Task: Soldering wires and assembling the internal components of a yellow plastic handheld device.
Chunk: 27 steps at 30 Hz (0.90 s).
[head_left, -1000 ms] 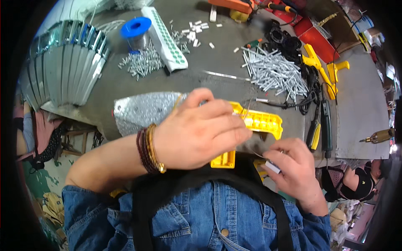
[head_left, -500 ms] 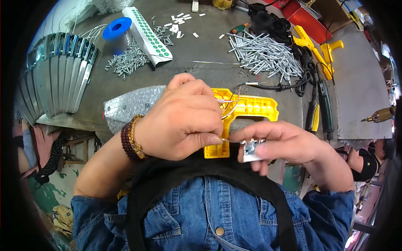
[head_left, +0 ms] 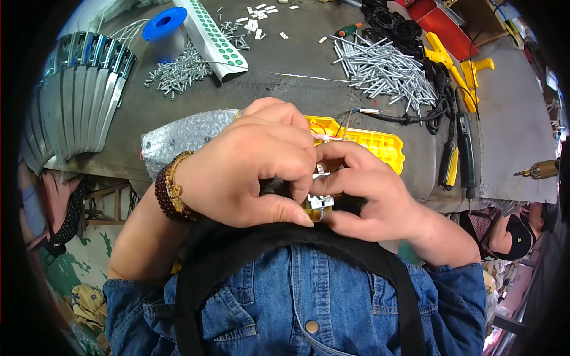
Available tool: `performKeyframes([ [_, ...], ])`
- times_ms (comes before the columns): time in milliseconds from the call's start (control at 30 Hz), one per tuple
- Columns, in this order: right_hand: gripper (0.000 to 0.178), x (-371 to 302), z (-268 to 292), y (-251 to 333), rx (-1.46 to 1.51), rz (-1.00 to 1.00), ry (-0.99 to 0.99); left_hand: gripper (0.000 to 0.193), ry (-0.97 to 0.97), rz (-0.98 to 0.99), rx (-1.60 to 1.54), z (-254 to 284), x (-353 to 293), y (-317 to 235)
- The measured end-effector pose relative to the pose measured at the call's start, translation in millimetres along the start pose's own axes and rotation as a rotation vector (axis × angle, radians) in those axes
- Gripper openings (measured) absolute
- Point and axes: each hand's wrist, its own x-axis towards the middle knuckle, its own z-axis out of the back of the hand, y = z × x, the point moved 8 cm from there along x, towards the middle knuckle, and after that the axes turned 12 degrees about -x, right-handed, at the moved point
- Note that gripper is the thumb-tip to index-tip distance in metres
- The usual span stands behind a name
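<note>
An open yellow plastic tool housing (head_left: 380, 145), with ribs and thin wires inside, lies under my hands. My left hand (head_left: 255, 160) is closed over its left part, with fingers curled and thumb pointing right; what it grips is hidden. My right hand (head_left: 380, 193) pinches a small silver metal part (head_left: 321, 200) over the housing's lower leg, close to the left fingertips. Thin wires (head_left: 326, 136) run out of the housing behind the fingers. A bubble-wrapped piece (head_left: 184, 142) lies beside my left hand and reaches toward the housing.
Behind lie loose screws (head_left: 178, 74), a blue spool (head_left: 165, 25), a sticker sheet (head_left: 214, 41) and a pile of long metal rods (head_left: 386, 68). Curved metal pieces (head_left: 77, 101) fan out at left. A black cord (head_left: 409, 118), pliers (head_left: 449, 163) and a screwdriver (head_left: 540, 170) are at right.
My right hand has moved left with the silver part, bringing it against the left fingertips over the housing. The left hand stays nearly in place.
</note>
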Motion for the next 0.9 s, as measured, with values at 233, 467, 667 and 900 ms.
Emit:
performKeyframes([
  [233, 0.025, 1.2, 3.7, -15.3, 0.132, 0.045, 0.097, 0.033, 0.006, 0.055, 0.004, -0.7, 4.2, 2.5],
  [467, 0.024, 20.0, 20.8, -21.9, -0.113, 0.070, -0.012, 0.032, -0.152, 0.047, 0.196, 8.3, 13.7, 11.9],
  [667, 0.022, 14.6, 20.8, -9.8, -0.391, 0.241, -0.083, 0.033, -0.201, 0.020, 0.249, 9.6, 17.6, 11.9],
  [900, 0.018, 1.2, 15.1, -14.6, -0.222, 0.279, -0.171, 0.031, -0.099, 0.139, 0.241, 2.5, 18.7, 11.2],
])
